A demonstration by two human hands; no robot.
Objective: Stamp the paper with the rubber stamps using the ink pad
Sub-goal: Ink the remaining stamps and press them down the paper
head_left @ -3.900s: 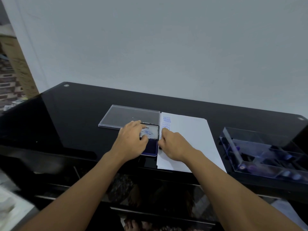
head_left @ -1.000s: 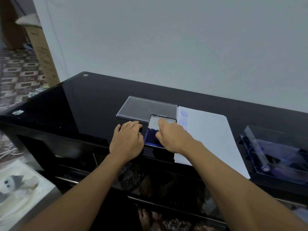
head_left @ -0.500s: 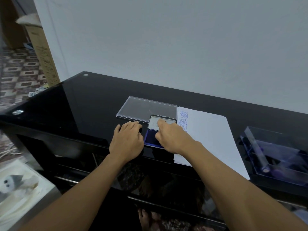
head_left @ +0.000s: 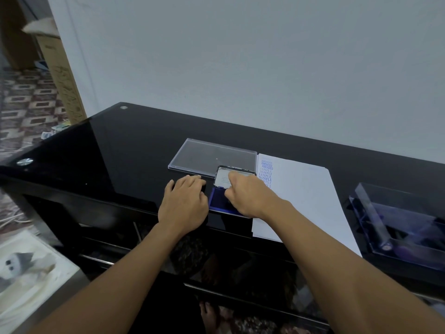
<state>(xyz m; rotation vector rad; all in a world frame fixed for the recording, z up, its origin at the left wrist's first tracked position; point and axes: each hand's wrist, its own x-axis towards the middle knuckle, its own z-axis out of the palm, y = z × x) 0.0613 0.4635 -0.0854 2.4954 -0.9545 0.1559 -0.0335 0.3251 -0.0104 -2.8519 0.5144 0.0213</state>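
A blue ink pad (head_left: 217, 201) lies at the front edge of the black table, its hinged lid (head_left: 222, 180) tipped up behind it. My right hand (head_left: 250, 196) is over the pad with fingers curled down, gripping a rubber stamp that the hand hides almost fully. Just left of the pad, my left hand (head_left: 184, 206) rests flat on the table with straight fingers. To the right of the pad lies the white paper (head_left: 305, 198). Blue stamp prints (head_left: 266, 170) reading AMENDED and SAMPLE run down its left edge.
A clear plastic cover (head_left: 212, 155) lies flat behind the pad. A clear plastic box (head_left: 404, 227) holding purple-tinted items stands at the right end. The glossy black table (head_left: 115, 153) ends close in front of my hands; a cardboard box (head_left: 60, 75) leans at the far left.
Since the oldest frame my right hand has gone from the paper to the ink pad, and my left hand has slid off the pad onto the table. Over the last second, hardly any motion.
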